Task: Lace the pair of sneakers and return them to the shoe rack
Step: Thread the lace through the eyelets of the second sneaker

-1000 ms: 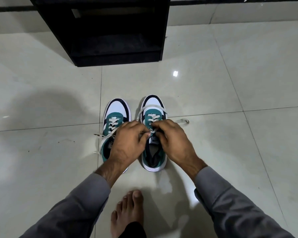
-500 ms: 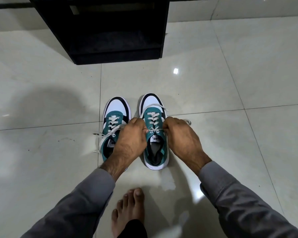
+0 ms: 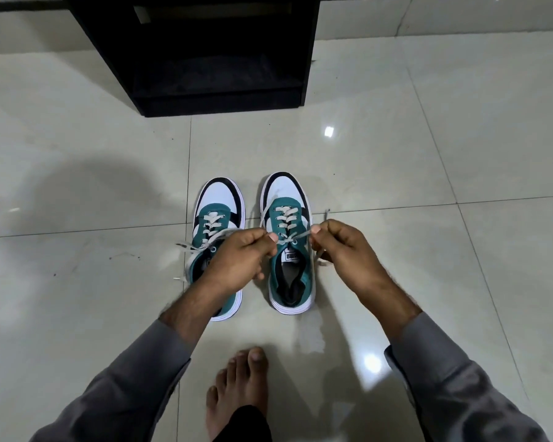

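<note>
Two hands, my left hand and right hand, each pinch a lace end above the right sneaker.

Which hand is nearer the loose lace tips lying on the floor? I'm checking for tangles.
Left. The left hand lies over the left sneaker, beside the lace tips; the right hand is beyond the right sneaker.

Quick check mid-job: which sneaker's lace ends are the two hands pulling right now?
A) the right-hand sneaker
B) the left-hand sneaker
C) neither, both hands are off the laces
A: the left hand and right hand each pinch a lace end of the right-hand sneaker, stretched out sideways from its upper eyelets.
</note>
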